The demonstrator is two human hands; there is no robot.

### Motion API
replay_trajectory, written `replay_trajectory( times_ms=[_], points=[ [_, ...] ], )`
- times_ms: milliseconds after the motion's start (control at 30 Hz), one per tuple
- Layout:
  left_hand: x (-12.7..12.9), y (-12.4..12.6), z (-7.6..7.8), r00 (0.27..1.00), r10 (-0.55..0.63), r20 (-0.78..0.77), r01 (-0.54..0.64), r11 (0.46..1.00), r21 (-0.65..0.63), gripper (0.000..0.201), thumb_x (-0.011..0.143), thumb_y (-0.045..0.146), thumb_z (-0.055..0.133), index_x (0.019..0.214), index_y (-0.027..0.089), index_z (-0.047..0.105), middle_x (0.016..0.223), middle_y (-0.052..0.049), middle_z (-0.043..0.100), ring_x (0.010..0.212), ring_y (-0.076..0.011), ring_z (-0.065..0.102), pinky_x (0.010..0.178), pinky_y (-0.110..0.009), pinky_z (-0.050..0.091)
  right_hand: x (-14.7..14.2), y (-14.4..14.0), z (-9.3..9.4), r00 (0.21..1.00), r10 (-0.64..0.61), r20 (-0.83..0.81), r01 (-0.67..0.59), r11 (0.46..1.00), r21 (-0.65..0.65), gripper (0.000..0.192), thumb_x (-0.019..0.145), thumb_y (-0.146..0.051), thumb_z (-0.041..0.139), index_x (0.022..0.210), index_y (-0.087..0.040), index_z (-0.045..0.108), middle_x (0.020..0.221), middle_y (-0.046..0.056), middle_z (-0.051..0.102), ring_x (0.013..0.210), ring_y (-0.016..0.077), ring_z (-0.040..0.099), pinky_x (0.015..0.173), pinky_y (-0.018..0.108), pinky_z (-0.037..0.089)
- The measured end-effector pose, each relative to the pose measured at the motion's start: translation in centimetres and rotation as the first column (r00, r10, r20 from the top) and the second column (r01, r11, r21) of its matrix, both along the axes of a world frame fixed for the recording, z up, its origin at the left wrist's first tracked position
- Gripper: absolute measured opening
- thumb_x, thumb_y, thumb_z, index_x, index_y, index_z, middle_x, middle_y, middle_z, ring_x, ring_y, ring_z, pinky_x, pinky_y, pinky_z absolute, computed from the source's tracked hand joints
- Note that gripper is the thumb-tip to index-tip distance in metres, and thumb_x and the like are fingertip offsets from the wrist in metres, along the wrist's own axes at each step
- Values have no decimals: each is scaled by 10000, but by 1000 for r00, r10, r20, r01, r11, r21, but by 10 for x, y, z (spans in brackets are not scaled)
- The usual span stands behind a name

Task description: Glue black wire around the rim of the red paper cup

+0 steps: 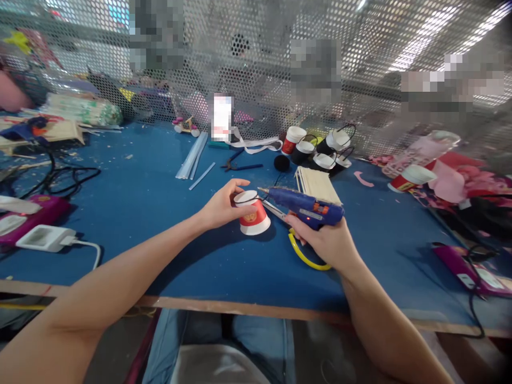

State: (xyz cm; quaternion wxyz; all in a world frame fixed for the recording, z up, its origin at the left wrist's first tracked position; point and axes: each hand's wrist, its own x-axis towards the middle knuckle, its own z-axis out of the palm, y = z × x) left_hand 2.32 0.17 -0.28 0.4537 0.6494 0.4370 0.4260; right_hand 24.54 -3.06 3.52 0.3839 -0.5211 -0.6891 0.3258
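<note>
Gluing setup at frame centre: left hand [221, 207] wrapped around small red-and-white paper cup [253, 215], right hand [325, 241] closed on blue hot glue gun [306, 205].

Cup sits upside down on blue work table [160, 186], just left of centre; left fingers curl over its upturned base, thumb on the near side. A thin dark wire looks to run across the base. Gun nozzle points left, tip just beside the cup's top edge; contact can't be confirmed. Small red light shows on the gun body. Yellow-handled scissors [304, 257] lie under the right hand. Stack of pale wooden sticks [318, 185] just behind the gun. Cluster of paper cups with wire handles [320, 149] upper centre-right, near perforated metal screen [260, 64]. White power adapter [45, 238] at left edge, beside a purple power strip [30, 213].
</note>
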Motion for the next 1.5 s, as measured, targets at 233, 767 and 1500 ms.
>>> replay_trajectory(
  times_ms=[233,767,1500],
  points=[
    [0,-1,2,999,23,27,-21,998,-52,629,653,306,687,1188,160,390,1028,-91,575,871,-184,591,748,-336,482,-1,-5,-2,986,-36,160,22,996,91,214,672,-357,660,601,-181,561,500,-16,583,456,140,556,478,256,473],
    [0,1,0,1000,4,28,-3,999,-38,641,651,315,695,1193,166,386,1065,-102,568,886,-186,592,759,-341,483,1,-4,-8,967,-70,247,41,992,122,192,681,-366,648,712,-178,628,596,8,646,628,200,640,507,258,500],
    [0,1,0,1000,6,30,-5,999,-33,642,649,321,695,1192,165,391,1054,-103,570,862,-181,594,733,-332,484,1,-3,-6,979,-50,197,19,987,158,139,678,-340,657,649,-208,624,520,-13,595,530,167,599,471,257,478]
  ],
)
